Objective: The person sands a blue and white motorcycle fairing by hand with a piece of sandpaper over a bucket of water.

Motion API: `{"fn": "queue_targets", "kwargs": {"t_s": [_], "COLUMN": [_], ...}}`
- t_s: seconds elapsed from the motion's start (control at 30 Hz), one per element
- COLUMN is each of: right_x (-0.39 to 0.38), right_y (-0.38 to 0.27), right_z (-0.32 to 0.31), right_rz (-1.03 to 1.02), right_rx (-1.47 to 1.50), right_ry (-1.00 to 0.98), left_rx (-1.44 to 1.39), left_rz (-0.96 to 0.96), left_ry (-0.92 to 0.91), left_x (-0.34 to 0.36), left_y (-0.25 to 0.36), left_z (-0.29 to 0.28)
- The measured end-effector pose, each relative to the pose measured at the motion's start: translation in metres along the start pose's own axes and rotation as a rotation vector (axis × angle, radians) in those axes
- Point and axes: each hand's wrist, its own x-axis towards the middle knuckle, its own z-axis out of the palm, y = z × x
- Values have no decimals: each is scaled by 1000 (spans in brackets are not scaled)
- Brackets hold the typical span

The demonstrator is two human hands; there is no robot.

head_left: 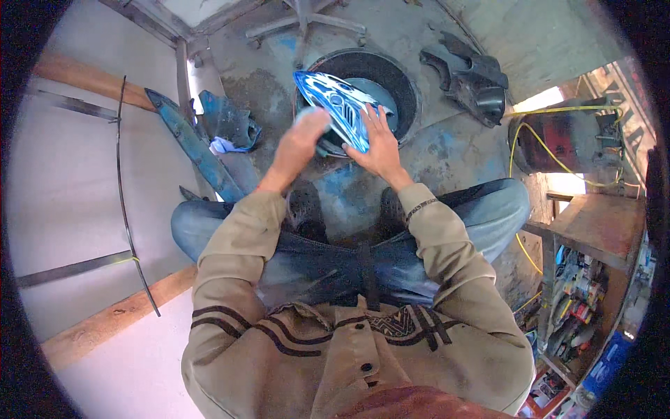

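A blue-and-white patterned curved panel (333, 98) is held tilted over a black round basin (400, 75), which has greyish liquid inside. My right hand (377, 150) grips the panel along its lower right part, thumb at the near end and fingers over the patterned face. At the panel's left edge, my left hand (301, 140) is closed and blurred around a small pale item that I cannot make out. Part of the basin is hidden behind the panel and both hands.
Blue battered panels (174, 126) and a smaller blue piece (230, 119) lie left. A black plastic part (467, 84) lies right, near a drum (565, 143) draped with yellow cord. A wheeled stand base (302, 24) is behind. A cluttered wooden shelf unit (590, 216) stands at right.
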Motion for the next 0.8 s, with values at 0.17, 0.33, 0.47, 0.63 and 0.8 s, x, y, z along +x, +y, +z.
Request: {"fn": "queue_targets", "kwargs": {"t_s": [0.17, 0.33, 0.47, 0.63, 0.8], "right_x": [1, 1, 1, 1, 2], "right_y": [2, -2, -2, -3, -2], "right_z": [0, 0, -2, -3, -3], "right_rz": [-7, -3, 16, 6, 26], "right_rx": [5, 0, -5, -9, 2], "right_ry": [16, 14, 2, 2, 0], "left_rx": [43, -30, 60, -5, 92], "left_rz": [27, -120, -27, 32, -36], "left_ry": [-40, -19, -26, -87, -27], "left_x": [-9, 2, -7, -7, -5], "left_y": [12, 12, 4, 1, 13], "left_z": [10, -8, 6, 2, 7]}}
